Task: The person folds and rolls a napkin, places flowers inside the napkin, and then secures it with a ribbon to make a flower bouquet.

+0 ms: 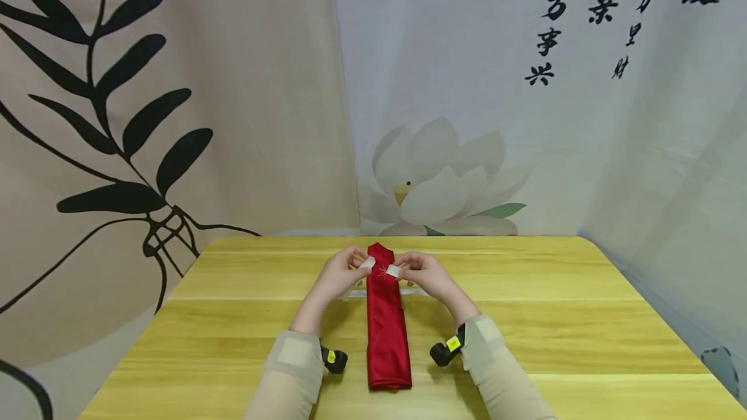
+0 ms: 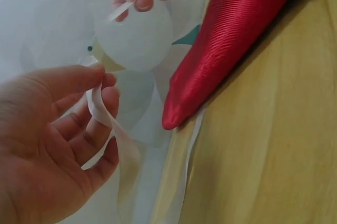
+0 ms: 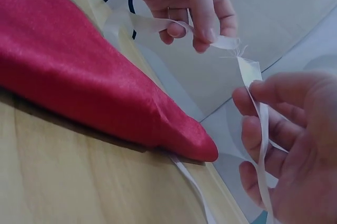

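A long, folded red satin cloth [image 1: 386,336] lies on the table, its narrow, pointed end away from me. A white ribbon [image 3: 192,179] passes beneath it near that far end, and both its ends are lifted above the cloth. My left hand [image 1: 340,272] pinches one ribbon end between thumb and fingers. The other end is pinched by my right hand [image 1: 430,275], with the ribbon trailing down along the palm. In the right wrist view the ribbon's tips, with frayed threads [image 3: 238,52], come close together between the two hands.
The wooden table [image 1: 525,342] extends to both sides of the cloth. Behind it hangs a pale curtain [image 1: 280,115] printed with dark leaves, a lotus and black characters. A small black camera sits at each wrist, the left camera [image 1: 334,360] and the right camera [image 1: 446,350].
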Demonstrator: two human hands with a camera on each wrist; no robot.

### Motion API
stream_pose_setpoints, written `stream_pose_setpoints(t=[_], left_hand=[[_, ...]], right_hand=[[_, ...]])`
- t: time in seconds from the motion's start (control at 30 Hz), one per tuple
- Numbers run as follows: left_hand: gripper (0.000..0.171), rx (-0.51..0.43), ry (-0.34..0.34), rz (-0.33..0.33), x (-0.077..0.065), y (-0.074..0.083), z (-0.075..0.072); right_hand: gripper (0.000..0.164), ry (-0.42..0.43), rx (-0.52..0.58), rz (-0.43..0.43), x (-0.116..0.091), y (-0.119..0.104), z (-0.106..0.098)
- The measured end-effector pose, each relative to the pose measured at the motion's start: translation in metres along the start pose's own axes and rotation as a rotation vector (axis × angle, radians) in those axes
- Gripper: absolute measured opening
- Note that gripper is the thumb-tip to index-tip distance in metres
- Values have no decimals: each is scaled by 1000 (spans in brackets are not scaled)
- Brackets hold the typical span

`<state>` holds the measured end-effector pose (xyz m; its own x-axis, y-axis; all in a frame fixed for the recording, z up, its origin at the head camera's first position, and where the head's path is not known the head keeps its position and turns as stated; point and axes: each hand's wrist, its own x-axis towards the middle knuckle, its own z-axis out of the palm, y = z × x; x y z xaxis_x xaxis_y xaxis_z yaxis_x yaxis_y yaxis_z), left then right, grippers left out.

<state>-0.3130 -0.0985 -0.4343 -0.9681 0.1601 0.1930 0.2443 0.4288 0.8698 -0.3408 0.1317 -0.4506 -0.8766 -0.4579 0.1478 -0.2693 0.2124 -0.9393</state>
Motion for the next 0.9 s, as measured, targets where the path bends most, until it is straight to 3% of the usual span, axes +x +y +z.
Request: stream_pose_setpoints(t=[0.27, 0.53, 0.63, 0.8, 0.9], left_hand=[[19, 51, 46, 30, 0, 3, 5], [4, 48, 0, 67, 0, -2, 9], [7, 51, -36, 83, 1, -3, 10], [16, 63, -78, 78, 2, -2, 13], [18, 47, -106, 60, 3, 0, 15]], right_hand=[[13, 8, 0, -34, -3, -10, 4], [12, -30, -35, -72, -15, -40, 9], [12, -17, -43, -70, -16, -45, 12], [14, 3, -34, -58, -15, -42, 16], [14, 14, -30, -51, -9, -28, 18]])
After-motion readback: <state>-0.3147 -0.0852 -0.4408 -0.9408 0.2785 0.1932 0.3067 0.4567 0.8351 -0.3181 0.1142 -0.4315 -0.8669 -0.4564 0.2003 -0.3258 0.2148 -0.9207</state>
